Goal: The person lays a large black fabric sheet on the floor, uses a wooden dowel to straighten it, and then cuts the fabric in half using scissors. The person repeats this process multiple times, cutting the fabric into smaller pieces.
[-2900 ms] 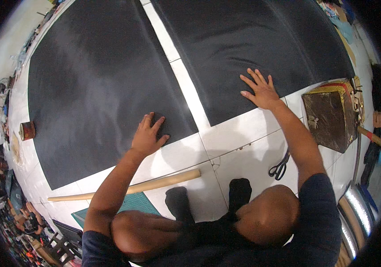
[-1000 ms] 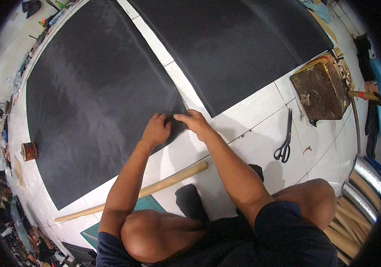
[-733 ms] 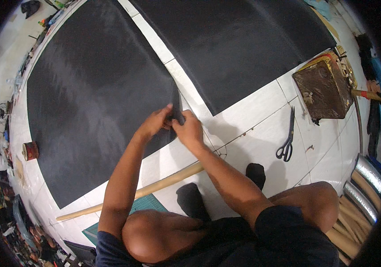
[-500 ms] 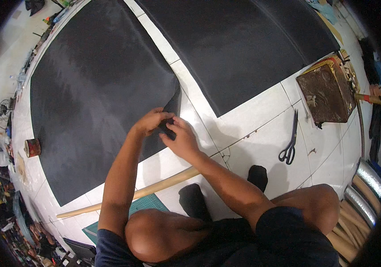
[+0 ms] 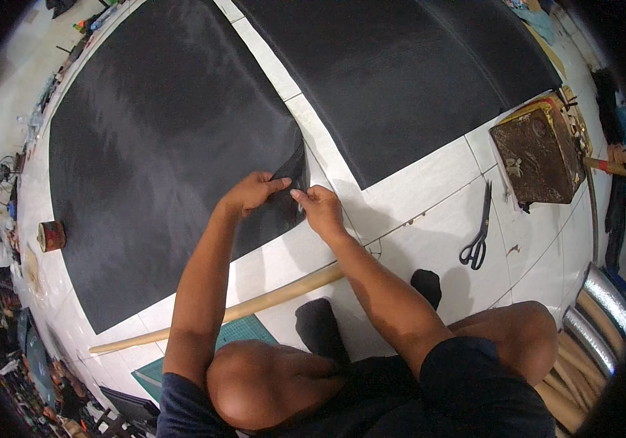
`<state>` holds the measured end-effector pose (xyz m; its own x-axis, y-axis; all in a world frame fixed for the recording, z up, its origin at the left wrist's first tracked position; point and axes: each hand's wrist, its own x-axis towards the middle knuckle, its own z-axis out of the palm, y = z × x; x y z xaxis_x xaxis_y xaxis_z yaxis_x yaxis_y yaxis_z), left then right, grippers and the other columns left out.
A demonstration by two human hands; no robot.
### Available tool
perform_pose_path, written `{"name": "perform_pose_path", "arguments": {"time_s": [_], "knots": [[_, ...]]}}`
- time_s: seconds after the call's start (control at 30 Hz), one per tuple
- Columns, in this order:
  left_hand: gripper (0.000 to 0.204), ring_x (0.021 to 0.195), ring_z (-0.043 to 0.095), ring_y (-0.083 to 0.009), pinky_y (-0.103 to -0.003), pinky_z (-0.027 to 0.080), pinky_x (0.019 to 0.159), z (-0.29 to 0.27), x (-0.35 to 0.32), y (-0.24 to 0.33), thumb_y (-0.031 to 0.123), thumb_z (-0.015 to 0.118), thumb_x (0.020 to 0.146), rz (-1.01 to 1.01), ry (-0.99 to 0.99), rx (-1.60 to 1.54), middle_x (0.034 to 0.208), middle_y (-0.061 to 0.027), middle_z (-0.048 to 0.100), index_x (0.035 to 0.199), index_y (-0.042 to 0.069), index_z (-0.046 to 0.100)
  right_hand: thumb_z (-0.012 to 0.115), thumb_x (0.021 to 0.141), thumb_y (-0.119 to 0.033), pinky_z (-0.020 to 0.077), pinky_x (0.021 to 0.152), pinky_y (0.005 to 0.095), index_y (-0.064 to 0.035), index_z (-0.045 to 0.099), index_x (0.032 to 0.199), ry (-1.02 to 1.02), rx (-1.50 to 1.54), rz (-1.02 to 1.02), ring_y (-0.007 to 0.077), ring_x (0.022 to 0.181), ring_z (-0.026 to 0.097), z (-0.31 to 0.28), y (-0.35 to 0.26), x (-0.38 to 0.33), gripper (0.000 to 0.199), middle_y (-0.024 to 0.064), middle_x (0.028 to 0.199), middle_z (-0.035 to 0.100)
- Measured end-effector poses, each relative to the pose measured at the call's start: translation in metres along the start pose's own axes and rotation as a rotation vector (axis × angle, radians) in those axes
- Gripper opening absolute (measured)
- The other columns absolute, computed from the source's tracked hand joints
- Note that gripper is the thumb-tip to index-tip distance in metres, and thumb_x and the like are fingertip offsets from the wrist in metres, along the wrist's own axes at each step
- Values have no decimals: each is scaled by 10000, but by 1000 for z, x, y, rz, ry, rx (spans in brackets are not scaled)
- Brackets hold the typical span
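A large black sheet (image 5: 152, 160), fabric or leather-like, lies on the white tiled floor. Its near right edge is lifted and curls up between my hands. My left hand (image 5: 254, 192) pinches the raised edge, thumb pointing right on top of it. Close beside it, my right hand (image 5: 322, 213) holds the sheet's corner between thumb and fingers. Part of the fold is hidden by the fingers. A second black sheet (image 5: 401, 80) lies farther right, with a strip of tile between the two.
Black-handled scissors (image 5: 475, 248) lie to the right, near a stained brown box-shaped can (image 5: 536, 157). A long tan roll (image 5: 254, 310) and green cutting mat (image 5: 247, 332) are before my feet. A small tin (image 5: 51, 236) stands by the sheet's left edge. Silver and tan rolls (image 5: 590, 332) lie lower right.
My hands have moved slightly apart, the right one shifting rightward with the corner. The bunched edge is now spread wider and more of the curled part shows.
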<state>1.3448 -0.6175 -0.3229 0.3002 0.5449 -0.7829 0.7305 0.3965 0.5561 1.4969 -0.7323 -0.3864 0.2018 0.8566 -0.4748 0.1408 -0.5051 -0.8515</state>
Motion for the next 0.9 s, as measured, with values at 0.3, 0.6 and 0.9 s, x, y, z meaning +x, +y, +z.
{"name": "perform_pose_path", "arguments": {"time_s": [0.3, 0.6, 0.9], "knots": [[308, 625, 572, -115, -291, 455, 569, 8, 24, -25, 337, 683, 896, 192, -89, -236, 748, -13, 660, 911, 30, 702, 722, 792, -562, 483, 853, 436, 24, 493, 1196, 416, -59, -371, 342, 975, 598, 11, -12, 2, 748, 222, 1054, 610], [275, 692, 587, -111, -282, 472, 620, 10, 21, -12, 294, 651, 925, 167, -109, -196, 784, -34, 671, 903, 23, 695, 811, 722, -504, 489, 677, 372, -12, 601, 814, 142, -265, -205, 244, 764, 601, -5, -18, 5, 543, 132, 800, 621], [313, 728, 618, -130, -286, 490, 680, 12, 24, -12, 309, 641, 925, 158, -52, -137, 855, -50, 700, 976, 8, 711, 742, 792, -484, 487, 729, 427, -16, 593, 913, 151, -42, -83, 338, 835, 624, -13, 21, 19, 506, 198, 880, 636]]}}
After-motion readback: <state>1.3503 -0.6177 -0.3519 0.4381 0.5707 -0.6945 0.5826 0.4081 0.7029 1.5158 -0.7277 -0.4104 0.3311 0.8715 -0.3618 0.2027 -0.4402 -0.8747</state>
